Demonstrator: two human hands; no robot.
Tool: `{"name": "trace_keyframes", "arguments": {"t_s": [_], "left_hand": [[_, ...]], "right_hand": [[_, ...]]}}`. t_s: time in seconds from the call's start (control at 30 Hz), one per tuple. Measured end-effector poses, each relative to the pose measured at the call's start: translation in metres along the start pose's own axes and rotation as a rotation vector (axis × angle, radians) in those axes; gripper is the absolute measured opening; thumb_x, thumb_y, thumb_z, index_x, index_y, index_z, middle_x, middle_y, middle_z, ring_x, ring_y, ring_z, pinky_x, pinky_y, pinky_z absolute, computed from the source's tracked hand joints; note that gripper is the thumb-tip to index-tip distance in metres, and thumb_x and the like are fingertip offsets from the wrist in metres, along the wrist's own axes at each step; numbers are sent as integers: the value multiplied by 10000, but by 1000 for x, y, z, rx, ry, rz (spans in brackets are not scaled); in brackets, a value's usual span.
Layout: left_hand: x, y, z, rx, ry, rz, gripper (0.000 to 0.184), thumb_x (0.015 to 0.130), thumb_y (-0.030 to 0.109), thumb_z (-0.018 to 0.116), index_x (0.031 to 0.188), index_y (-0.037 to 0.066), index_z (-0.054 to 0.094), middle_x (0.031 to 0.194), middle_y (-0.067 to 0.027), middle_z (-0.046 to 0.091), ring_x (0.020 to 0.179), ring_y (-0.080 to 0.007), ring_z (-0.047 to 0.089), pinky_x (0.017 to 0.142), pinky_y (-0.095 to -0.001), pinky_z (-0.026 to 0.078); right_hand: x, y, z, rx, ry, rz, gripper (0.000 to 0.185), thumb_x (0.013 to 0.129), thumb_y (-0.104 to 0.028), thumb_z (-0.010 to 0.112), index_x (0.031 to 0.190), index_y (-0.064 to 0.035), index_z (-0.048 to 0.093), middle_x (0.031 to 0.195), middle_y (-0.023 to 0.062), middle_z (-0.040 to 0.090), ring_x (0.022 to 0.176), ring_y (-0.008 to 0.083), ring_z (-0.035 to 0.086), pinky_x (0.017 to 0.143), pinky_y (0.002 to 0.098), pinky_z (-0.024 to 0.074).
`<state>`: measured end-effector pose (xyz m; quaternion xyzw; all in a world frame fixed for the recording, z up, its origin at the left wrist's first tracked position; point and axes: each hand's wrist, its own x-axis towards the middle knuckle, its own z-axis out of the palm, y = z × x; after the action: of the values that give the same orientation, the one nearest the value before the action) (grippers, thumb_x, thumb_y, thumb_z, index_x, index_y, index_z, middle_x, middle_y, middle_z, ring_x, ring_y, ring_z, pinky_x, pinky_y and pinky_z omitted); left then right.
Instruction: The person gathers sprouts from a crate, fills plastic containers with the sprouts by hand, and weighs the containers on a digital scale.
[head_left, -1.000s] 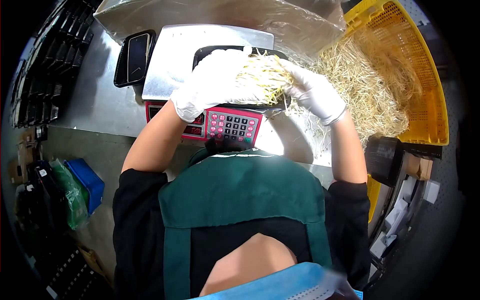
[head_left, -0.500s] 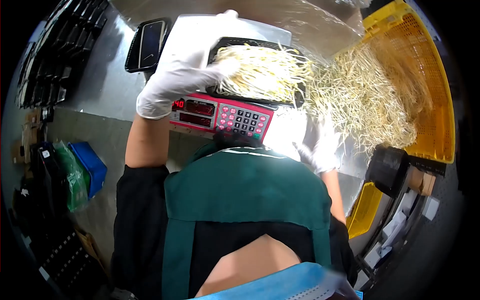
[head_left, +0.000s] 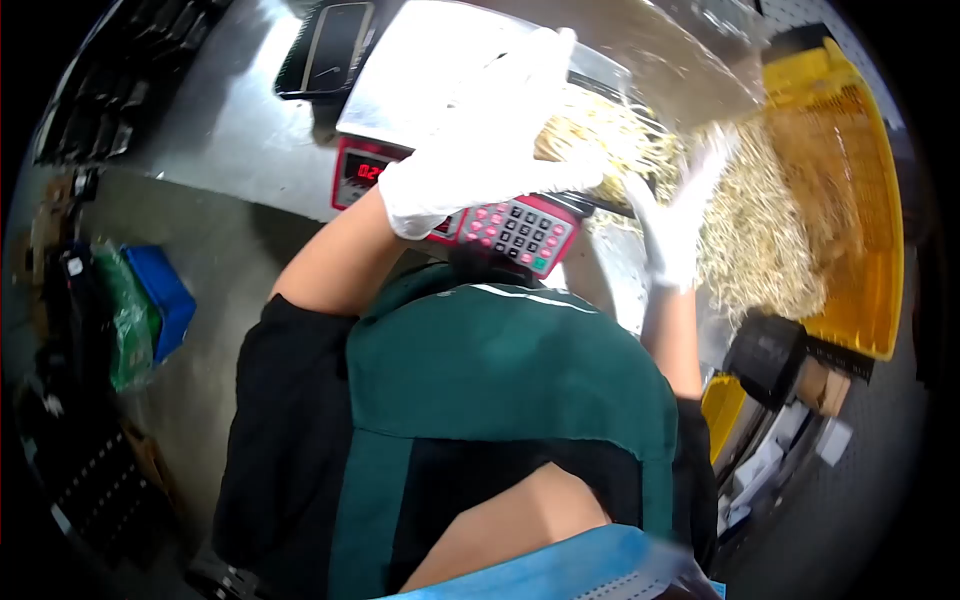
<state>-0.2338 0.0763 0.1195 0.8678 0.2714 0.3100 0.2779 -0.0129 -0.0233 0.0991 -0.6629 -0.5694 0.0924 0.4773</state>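
A black tray (head_left: 583,203) heaped with pale bean sprouts (head_left: 610,130) sits on the right part of the scale's metal plate (head_left: 400,75). My left hand (head_left: 490,150), in a white glove, lies over the tray's left side with fingers and thumb spread. My right hand (head_left: 680,205), also gloved, is at the tray's right end, thumb and fingers apart, between the tray and the loose sprout pile (head_left: 755,240). Below my left hand, the red scale panel (head_left: 515,232) shows its keypad; its display is partly covered.
A yellow basket (head_left: 875,220) lies at the right behind the pile. A phone (head_left: 338,48) rests in another black tray at the upper left. Clear plastic sheeting (head_left: 700,60) spans the back. Stacked black trays (head_left: 110,90) stand far left, with a blue bin (head_left: 160,300) below.
My right hand has risen from the table's front edge to the tray's right end. My left hand has moved right over the tray. The whole view has shifted and tilted.
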Motion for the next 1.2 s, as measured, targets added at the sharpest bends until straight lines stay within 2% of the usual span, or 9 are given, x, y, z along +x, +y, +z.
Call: {"name": "trace_keyframes", "arguments": {"t_s": [0.13,0.3,0.4,0.6,0.83,0.9,0.97,1.03,1.2], "left_hand": [[22,-25,34,322,66,344,785,762,424,649,1382,16,393,1244,-201,521,1161,-351,486,1025,-476,319],[24,-13,28,429,-156,167,722,772,384,691,1349,20,455,1322,-168,503,1217,-262,473,1054,-450,320],[29,-22,26,8,-173,233,611,823,260,665,1322,-29,461,1284,-168,538,1150,-283,539,1008,-388,405],[29,-17,27,-166,-181,123,570,844,191,656,1323,-44,458,1242,-171,573,1124,-275,573,978,-363,445],[34,-14,23,-344,-208,143,566,828,144,684,1308,-62,465,1237,-172,582,1117,-229,579,972,-343,454],[32,-15,26,-601,-201,118,588,804,131,715,1302,-63,471,1232,-177,585,1101,-234,586,962,-344,458],[36,-20,24,-21,-122,369,638,787,167,737,1321,-47,459,1210,-198,588,1092,-285,589,964,-359,449],[33,-26,28,89,-164,287,663,782,186,743,1333,-38,449,1205,-208,584,1091,-306,583,967,-365,442],[39,-8,27,226,-149,235,671,771,357,740,1264,-34,506,1142,-223,609,1003,-342,614,893,-374,484]], "right_hand": [[38,-32,21,-204,-295,-255,764,721,-388,773,1282,25,462,1081,219,600,1011,350,585,879,412,473],[57,-43,-8,-667,-621,-431,691,773,-516,647,1266,-46,533,1050,194,613,981,347,579,857,397,459],[57,-25,-35,-726,-384,-738,555,796,-429,659,1211,-71,576,1026,151,630,1007,337,574,890,390,445],[34,12,-41,-188,-506,-280,283,821,-54,636,1103,-80,657,965,105,658,844,290,639,763,329,524],[-6,74,-113,348,-93,529,393,781,-27,665,1171,-39,625,1123,154,635,952,270,633,841,338,509],[-30,120,-108,-171,-163,361,451,763,-84,686,1204,-36,600,1165,179,610,1013,306,601,894,376,478],[-54,135,-98,-857,-292,49,636,696,-235,724,1269,-36,533,1249,213,549,1164,378,497,1018,456,372],[-68,100,-51,-644,-183,-91,609,735,-222,686,1295,-52,515,1259,173,554,1188,345,497,1052,431,349],[-49,34,14,-375,-538,341,443,876,-279,488,1282,-104,517,1288,161,523,1224,328,443,1015,475,333]]}}
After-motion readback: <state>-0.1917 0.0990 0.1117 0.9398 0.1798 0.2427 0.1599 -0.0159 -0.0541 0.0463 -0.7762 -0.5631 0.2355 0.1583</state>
